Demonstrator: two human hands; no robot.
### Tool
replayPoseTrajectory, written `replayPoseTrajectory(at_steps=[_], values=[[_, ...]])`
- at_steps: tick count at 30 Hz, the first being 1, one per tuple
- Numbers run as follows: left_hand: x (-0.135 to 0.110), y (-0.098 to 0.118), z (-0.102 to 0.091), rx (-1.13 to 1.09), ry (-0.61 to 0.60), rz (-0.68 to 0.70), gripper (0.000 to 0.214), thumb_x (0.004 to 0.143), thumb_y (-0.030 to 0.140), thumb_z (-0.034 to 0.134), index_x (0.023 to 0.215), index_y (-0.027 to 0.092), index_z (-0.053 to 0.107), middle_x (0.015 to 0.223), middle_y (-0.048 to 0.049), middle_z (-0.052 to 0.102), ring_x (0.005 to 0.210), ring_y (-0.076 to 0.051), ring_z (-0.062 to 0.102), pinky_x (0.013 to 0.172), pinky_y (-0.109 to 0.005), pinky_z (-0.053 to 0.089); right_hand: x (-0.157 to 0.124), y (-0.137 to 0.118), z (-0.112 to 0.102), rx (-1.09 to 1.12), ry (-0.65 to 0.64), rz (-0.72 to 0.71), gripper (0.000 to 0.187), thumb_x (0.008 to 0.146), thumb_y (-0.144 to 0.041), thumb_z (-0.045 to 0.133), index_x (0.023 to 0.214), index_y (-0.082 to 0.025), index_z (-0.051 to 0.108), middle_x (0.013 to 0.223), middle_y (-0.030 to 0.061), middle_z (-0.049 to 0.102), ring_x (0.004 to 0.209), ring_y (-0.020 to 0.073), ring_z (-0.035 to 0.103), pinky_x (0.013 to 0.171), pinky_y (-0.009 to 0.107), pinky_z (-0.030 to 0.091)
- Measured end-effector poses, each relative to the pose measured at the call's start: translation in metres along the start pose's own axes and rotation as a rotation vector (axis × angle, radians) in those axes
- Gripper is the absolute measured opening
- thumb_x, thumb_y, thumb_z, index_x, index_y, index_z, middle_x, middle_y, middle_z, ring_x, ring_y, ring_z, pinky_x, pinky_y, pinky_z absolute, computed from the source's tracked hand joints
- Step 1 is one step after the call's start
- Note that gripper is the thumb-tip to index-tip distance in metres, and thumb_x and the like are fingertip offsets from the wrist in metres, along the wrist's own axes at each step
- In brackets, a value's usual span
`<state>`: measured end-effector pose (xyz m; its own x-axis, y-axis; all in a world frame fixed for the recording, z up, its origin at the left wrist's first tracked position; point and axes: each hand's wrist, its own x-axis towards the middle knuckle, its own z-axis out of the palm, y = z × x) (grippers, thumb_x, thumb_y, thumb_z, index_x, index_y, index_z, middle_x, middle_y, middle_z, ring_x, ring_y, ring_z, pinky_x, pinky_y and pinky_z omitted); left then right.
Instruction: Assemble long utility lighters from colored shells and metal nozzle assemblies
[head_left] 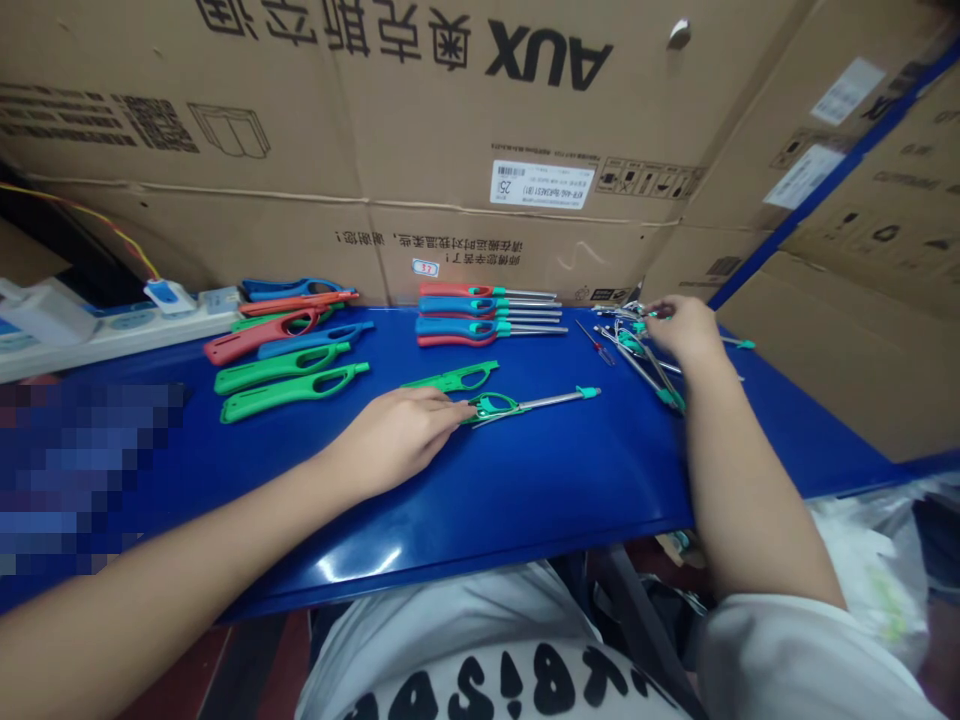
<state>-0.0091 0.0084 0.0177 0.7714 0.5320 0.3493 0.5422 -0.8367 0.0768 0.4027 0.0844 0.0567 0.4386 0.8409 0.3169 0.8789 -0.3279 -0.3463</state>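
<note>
My left hand [409,435] is closed over the handle end of an opened green stick lighter [495,408]. Its silver metal tube [555,399] points right, with a teal piece near the tip. Just behind lies a green handle shell [457,378]. My right hand [684,325] pinches at the back of a pile of metal lighter tubes with teal parts [645,360]; whatever is between its fingertips is too small to make out. A small screwdriver [598,345] with a reddish handle lies left of that pile.
Several assembled red and blue stick lighters [491,315] lie stacked before the cardboard wall [315,200]. Loose red, blue and green handle shells [292,385] lie at the left, near a white power strip [150,325]. The blue table [510,500] has its front edge by my body.
</note>
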Motion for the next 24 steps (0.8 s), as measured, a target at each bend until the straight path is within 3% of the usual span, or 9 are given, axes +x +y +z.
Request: replayPoseTrajectory(at_steps=[4, 8, 16, 24], values=[[0.0, -0.001, 0.001, 0.034, 0.011, 0.008, 0.035, 0.101, 0.021, 0.047, 0.125, 0.021, 0.073, 0.109, -0.0085, 0.078, 0.097, -0.024, 0.075, 0.083, -0.033, 0.06, 0.002, 0.013, -0.02, 0.003, 0.019, 0.123, 0.027, 0.081, -0.013, 0.06, 0.103, -0.015, 0.076, 0.107, 0.0172, 0.073, 0.103, 0.0312, 0.066, 0.091, 0.04, 0.05], [0.001, -0.001, 0.0, 0.043, 0.017, 0.017, 0.034, 0.102, 0.021, 0.047, 0.122, 0.021, 0.074, 0.107, -0.0078, 0.078, 0.095, -0.023, 0.075, 0.083, -0.033, 0.06, 0.009, 0.026, -0.025, -0.101, -0.09, 0.217, 0.034, 0.079, -0.012, 0.065, 0.112, -0.012, 0.076, 0.116, 0.024, 0.068, 0.109, 0.0369, 0.062, 0.092, 0.044, 0.047], [0.0, -0.005, 0.002, 0.03, 0.01, 0.035, 0.035, 0.103, 0.021, 0.045, 0.121, 0.021, 0.074, 0.111, -0.0065, 0.078, 0.101, -0.023, 0.074, 0.086, -0.034, 0.061, 0.021, 0.037, 0.003, -0.198, -0.202, 0.219, 0.034, 0.082, -0.012, 0.067, 0.113, -0.019, 0.078, 0.122, 0.0192, 0.061, 0.12, 0.0348, 0.053, 0.102, 0.047, 0.041], [-0.001, -0.006, 0.002, 0.011, 0.027, 0.049, 0.035, 0.103, 0.022, 0.044, 0.117, 0.02, 0.076, 0.111, -0.0068, 0.079, 0.099, -0.022, 0.074, 0.084, -0.034, 0.061, 0.024, 0.049, 0.03, -0.164, -0.102, 0.239, 0.037, 0.075, -0.008, 0.069, 0.106, -0.025, 0.079, 0.127, 0.0149, 0.055, 0.129, 0.0381, 0.047, 0.102, 0.054, 0.047]])
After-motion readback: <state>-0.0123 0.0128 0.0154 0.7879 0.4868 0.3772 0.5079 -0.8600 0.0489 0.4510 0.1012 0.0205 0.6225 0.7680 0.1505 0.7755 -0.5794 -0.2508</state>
